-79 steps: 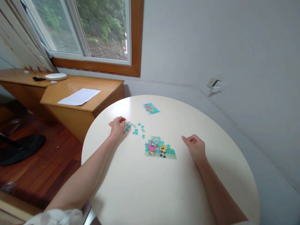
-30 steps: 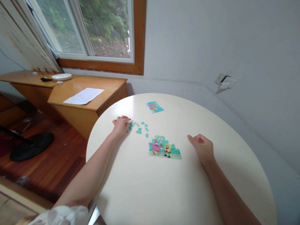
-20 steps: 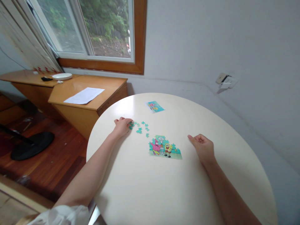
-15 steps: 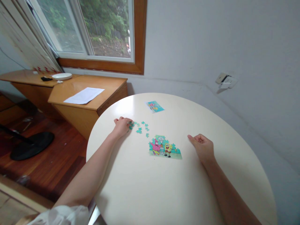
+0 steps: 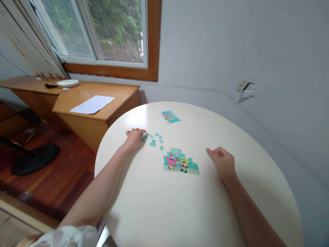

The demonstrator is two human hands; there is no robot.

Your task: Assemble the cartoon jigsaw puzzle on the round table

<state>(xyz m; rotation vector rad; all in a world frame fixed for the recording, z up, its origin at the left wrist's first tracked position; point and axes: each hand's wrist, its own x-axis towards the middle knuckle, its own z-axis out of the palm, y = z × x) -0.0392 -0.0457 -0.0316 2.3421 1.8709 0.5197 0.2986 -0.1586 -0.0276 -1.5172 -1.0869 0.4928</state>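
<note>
A partly joined cartoon puzzle (image 5: 181,162) lies near the middle of the round cream table (image 5: 164,206). Several loose teal puzzle pieces (image 5: 153,140) are scattered up and left of it. My left hand (image 5: 134,138) rests at the left end of that scatter, fingers curled and pinching at a piece there. My right hand (image 5: 222,160) lies on the table to the right of the joined puzzle, fingers loosely curled with nothing seen in them. A small picture card (image 5: 170,117) sits farther back on the table.
A wooden desk (image 5: 110,99) with a white sheet of paper (image 5: 92,104) stands left of the table under a window. A white plate (image 5: 68,83) sits on a farther desk. A black round base (image 5: 34,158) stands on the wooden floor. A wall socket (image 5: 248,89) is at right.
The view has shifted a little. My left hand's fingers have kept working at the loose pieces and edged slightly right. My right hand has stayed still.
</note>
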